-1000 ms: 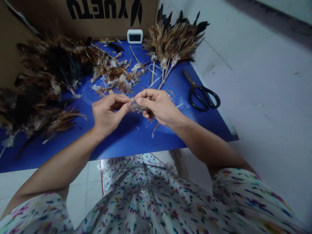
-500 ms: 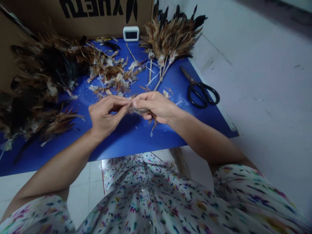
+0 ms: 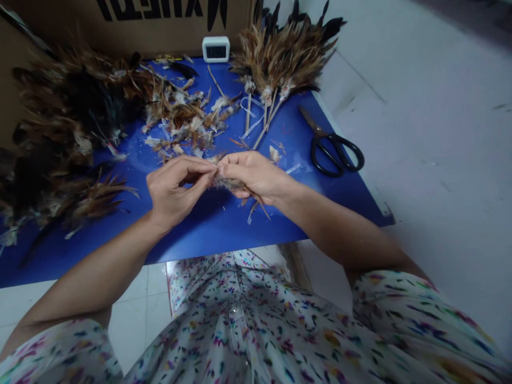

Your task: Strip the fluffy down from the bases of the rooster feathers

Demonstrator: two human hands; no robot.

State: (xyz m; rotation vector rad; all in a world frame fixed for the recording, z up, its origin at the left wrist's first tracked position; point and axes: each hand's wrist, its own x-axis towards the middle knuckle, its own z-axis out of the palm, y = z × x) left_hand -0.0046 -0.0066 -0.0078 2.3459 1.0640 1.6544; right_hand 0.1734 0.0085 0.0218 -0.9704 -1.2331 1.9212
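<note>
My right hand [image 3: 254, 176] is closed around a small bunch of brown feathers [image 3: 230, 183], whose tips stick out below the palm. At the fluffy quill end, my left hand [image 3: 178, 186] pinches with thumb and fingertips, touching the right fingers. What exactly lies in that pinch is hidden. Just beyond the hands is a scatter of loose feathers and fluff [image 3: 192, 117] on the blue table top [image 3: 208, 229]. To the right lie black-handled scissors [image 3: 330, 146], blades pointing away from me.
Feather bundles on thin sticks [image 3: 280, 58] lie at the back right. A large heap of brown and black feathers [image 3: 68, 122] covers the left side. A white digital clock [image 3: 216, 49] stands before a cardboard box [image 3: 168, 32]. The table's right edge [image 3: 356, 165] runs beside the scissors.
Both hands stay nearly where they were, still together at the feathers. The feather tips below my right hand now point further right. The view has shifted slightly.
</note>
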